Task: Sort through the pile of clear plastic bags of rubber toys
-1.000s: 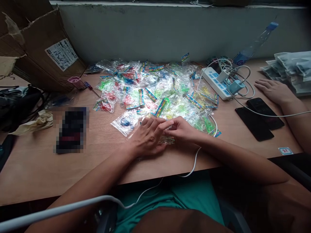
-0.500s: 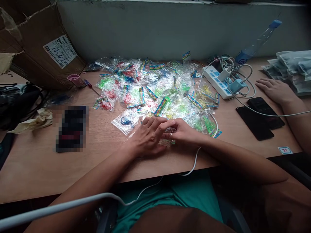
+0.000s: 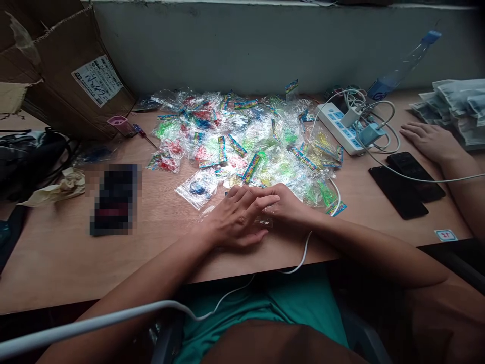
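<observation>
My left hand (image 3: 237,215) lies low over the near edge of the pile, its fingers stretched forward and its thumb apart. Against it, my right hand (image 3: 286,203) is curled, with its fingertips hidden behind the left hand. A clear plastic bag (image 3: 265,222) shows just under the right hand, which appears closed on it; its contents are mostly covered. Beyond both hands spreads a pile of clear bags (image 3: 246,136) with bright printed header strips and red, green, yellow and blue pieces inside. One bag with a dark blue coil (image 3: 197,188) lies left of my hands.
A pixelated phone (image 3: 115,199) lies left, near a screwdriver (image 3: 144,135) and a cardboard box (image 3: 64,65). On the right are a power strip (image 3: 341,129) with cables, two dark phones (image 3: 397,192), a bottle (image 3: 405,65), grey packets (image 3: 454,108) and another person's hand (image 3: 434,141).
My left thumb has spread away from the fingers, and its index finger now reaches across the right hand. Green seen under my hands earlier is now covered. The view has shifted slightly.
</observation>
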Motion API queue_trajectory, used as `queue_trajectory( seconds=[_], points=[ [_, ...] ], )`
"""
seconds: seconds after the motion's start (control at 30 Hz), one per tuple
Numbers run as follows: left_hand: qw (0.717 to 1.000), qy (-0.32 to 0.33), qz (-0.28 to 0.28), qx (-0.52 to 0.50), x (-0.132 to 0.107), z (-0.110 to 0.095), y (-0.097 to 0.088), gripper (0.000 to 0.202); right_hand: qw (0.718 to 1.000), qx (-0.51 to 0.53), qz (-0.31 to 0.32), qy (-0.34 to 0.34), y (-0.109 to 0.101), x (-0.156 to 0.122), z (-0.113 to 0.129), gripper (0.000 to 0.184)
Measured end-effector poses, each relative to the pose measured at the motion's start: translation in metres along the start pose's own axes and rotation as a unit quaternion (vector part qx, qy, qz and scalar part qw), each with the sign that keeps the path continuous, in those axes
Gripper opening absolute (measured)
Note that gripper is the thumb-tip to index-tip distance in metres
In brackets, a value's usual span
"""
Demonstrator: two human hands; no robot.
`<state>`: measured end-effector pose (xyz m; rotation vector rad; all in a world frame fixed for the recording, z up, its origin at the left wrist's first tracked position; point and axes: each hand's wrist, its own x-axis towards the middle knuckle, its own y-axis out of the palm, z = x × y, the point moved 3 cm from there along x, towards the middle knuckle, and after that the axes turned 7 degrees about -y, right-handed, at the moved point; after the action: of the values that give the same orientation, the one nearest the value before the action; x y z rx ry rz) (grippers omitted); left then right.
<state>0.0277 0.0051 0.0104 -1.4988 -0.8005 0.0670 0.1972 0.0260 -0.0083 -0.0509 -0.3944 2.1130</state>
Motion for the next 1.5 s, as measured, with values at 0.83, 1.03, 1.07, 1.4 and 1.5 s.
queue_trajectory(
  seconds=[0.83, 1.03, 1.07, 1.4, 1.5],
  points=[
    [1.0, -0.006, -0.012, -0.024, 0.002, 0.008, 0.001, 0.074, 0.996, -0.034, -0.075, 0.021, -0.002, -0.002, -0.01, 0.042],
    [0.999, 0.019, 0.003, -0.046, 0.001, 0.004, -0.004, 0.07, 0.997, -0.022, -0.061, 0.036, -0.002, -0.004, -0.004, 0.04],
    [0.999, 0.018, 0.009, -0.048, 0.001, 0.004, -0.004, 0.072, 0.997, -0.027, -0.059, 0.041, -0.002, -0.005, -0.003, 0.041],
    [1.0, -0.016, 0.01, 0.005, 0.0, 0.002, 0.004, 0.061, 0.997, -0.011, -0.055, 0.053, 0.0, -0.006, -0.007, 0.042],
    [1.0, -0.023, 0.016, 0.012, -0.001, 0.003, 0.007, 0.063, 0.998, -0.003, -0.047, 0.033, 0.0, -0.006, -0.006, 0.04]
  ],
)
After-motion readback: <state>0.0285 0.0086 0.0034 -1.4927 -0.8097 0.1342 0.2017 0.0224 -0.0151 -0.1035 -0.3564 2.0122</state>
